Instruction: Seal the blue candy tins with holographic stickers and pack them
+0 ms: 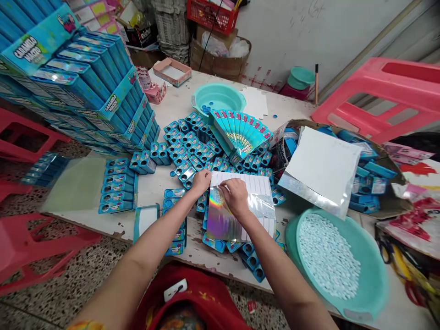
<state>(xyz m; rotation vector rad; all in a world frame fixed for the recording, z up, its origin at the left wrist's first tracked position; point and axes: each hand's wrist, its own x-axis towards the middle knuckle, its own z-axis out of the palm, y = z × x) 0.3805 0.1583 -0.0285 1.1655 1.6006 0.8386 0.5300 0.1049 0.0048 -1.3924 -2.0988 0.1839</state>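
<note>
A holographic sheet lies across blue Caramelo boxes, its pale strips running near to far. The left hand curls at its far left corner, the right hand over its far half; whether either grips it, I cannot tell.

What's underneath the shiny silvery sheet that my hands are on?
Blue boxes show past the lower and left edges of the sheet; what lies beneath its middle is covered, so I can't tell.

Gap on table between box rows; basin bars right, carton stack left.
</note>
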